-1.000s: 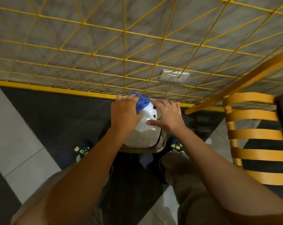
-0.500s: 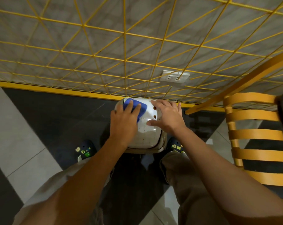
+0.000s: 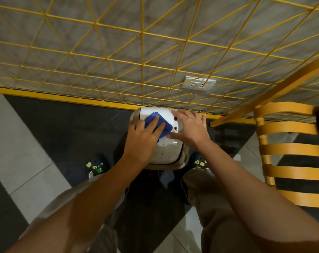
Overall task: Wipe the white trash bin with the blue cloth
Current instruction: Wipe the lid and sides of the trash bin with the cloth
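Observation:
The white trash bin (image 3: 167, 151) stands on the floor between my feet, against the base of the wall. Its lid carries small dark specks and two brown spots next to my right hand. My left hand (image 3: 143, 136) presses the blue cloth (image 3: 164, 126) flat on the lid's far left part, fingers straight over the cloth. My right hand (image 3: 189, 129) lies spread on the lid's right side, fingers straight, thumb pointing toward the cloth. The hands hide much of the lid.
A yellow wire grid (image 3: 142, 52) covers the grey wall just behind the bin, with a white socket (image 3: 199, 83) behind it. A yellow slatted chair (image 3: 286, 152) stands close on the right. The floor has dark and light grey tiles (image 3: 20, 147).
My left hand slid the blue cloth from the lid's far edge back toward me and slightly right across the lid. My right hand stayed where it was on the lid.

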{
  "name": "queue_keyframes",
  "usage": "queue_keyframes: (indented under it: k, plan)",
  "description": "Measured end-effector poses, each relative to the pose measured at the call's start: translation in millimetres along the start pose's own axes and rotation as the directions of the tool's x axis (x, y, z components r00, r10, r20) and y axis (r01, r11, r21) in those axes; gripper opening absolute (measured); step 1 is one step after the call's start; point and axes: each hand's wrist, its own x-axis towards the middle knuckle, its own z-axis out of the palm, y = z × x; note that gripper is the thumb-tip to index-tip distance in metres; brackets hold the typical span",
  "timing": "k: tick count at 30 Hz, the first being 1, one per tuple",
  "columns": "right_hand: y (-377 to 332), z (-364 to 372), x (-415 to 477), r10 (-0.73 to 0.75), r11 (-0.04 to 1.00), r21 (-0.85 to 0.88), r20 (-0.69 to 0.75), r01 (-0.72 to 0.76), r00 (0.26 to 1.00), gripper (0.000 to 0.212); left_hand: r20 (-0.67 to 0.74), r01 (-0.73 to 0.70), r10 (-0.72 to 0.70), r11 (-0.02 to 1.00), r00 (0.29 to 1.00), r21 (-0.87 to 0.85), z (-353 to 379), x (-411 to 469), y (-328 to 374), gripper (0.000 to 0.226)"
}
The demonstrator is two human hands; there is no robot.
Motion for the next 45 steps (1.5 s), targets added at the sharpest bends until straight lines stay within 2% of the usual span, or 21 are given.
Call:
queue_keyframes:
  k: [4,5,10,12,14,17,23,24,26,30,34,37,39,41,43,45]
  plan:
    - [-4,-1,-2,0.014,1.0,-0.004,0.021,-0.014,1.0,0.08,-0.078,0.181,-0.193,0.973,0.978,-0.141,-1,5,-13,0.059]
    - [-4,-1,-2,0.017,1.0,-0.005,0.026,-0.017,1.0,0.08,-0.082,0.191,-0.204,0.971,0.976,-0.141,-3,6,-12,0.058]
    - [-3,-4,-2,0.019,1.0,-0.018,0.026,-0.018,0.999,0.078,-0.114,0.001,0.002,1.0,0.994,0.027,-1,-6,2,0.069]
    - [-4,-3,-3,0.022,1.0,-0.019,0.022,-0.022,1.0,0.077,-0.042,-0.028,0.028,1.0,0.999,0.004,4,-9,2,0.067]
    - [-5,-2,-3,0.023,1.0,-0.015,0.022,-0.023,0.999,0.078,0.012,0.028,-0.028,0.999,1.0,-0.017,0,-6,-2,0.065]
    - [-5,-3,-4,0.027,1.0,-0.015,0.027,-0.027,0.999,0.079,-0.012,0.114,-0.114,0.993,0.993,-0.03,0,-1,-5,0.063]
    - [-3,-2,-2,-0.024,0.999,0.021,0.013,0.024,1.0,0.076,0.029,0.02,-0.02,1.0,0.999,-0.021,3,-13,8,0.063]
    - [-3,-2,-2,-0.041,0.998,0.056,0.017,0.04,0.999,0.077,-0.006,0.012,-0.012,0.999,1.0,-0.039,3,-12,5,0.064]
    - [-3,-3,-2,-0.058,0.991,0.118,0.023,0.055,0.998,0.08,-0.113,0.032,-0.043,0.995,0.993,-0.093,0,-10,-1,0.064]
    - [-4,-4,-3,-0.057,0.993,0.105,0.039,0.053,0.998,0.082,0.007,0.155,-0.155,0.981,0.988,-0.117,1,-3,-9,0.059]
    - [-3,-5,-2,-0.055,0.996,0.078,0.037,0.052,0.998,0.082,-0.086,0.057,-0.063,0.996,0.994,-0.07,-2,-11,-3,0.063]
    - [-4,-4,-2,-0.053,0.997,0.06,0.039,0.051,0.998,0.082,-0.022,0.012,-0.013,0.999,1.0,-0.053,3,-16,-8,0.064]
    - [-4,-4,-3,-0.051,0.997,0.057,0.037,0.049,0.998,0.082,-0.048,0.095,-0.099,0.992,0.994,-0.087,-1,-12,-15,0.063]
    - [-5,-4,-3,-0.045,0.998,0.048,0.043,0.043,0.998,0.082,0.008,0.17,-0.17,0.98,0.985,-0.101,-3,-9,-18,0.062]
    - [-5,-5,-4,-0.039,0.999,0.026,0.048,0.038,0.998,0.082,0.062,0.161,-0.156,0.982,0.986,-0.097,-5,-10,-14,0.063]
    - [-6,-7,-4,-0.043,0.999,0.003,0.053,0.043,0.998,0.082,0.102,0.142,-0.126,0.976,0.987,-0.167,-8,-14,-13,0.062]
